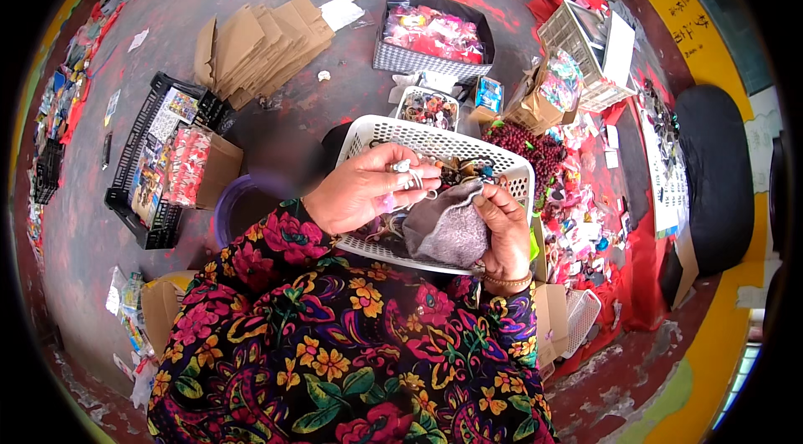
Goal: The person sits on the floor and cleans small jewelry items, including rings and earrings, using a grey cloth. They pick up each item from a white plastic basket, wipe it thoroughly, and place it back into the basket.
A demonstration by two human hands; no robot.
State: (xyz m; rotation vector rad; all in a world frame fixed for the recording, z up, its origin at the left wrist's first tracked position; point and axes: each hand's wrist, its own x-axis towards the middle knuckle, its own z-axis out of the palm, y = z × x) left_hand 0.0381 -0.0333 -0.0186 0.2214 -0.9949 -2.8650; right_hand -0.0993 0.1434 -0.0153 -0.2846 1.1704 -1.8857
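Observation:
A white perforated plastic basket sits in front of me, full of small mixed trinkets. Above its left side, my left hand is closed, with several small silvery ring-like pieces pinched between its fingers; their exact kind is too small to make out. My right hand grips the upper edge of a greyish-mauve fuzzy cloth between thumb and fingers. The cloth is bunched like a small pouch and hangs over the basket's contents, covering part of them. A beaded bracelet circles my right wrist.
Beyond the basket stand a small white basket of trinkets and a checkered box of pink packets. Dark red beads and loose small goods lie at right. To the left are a black crate, a purple basin and flattened cardboard.

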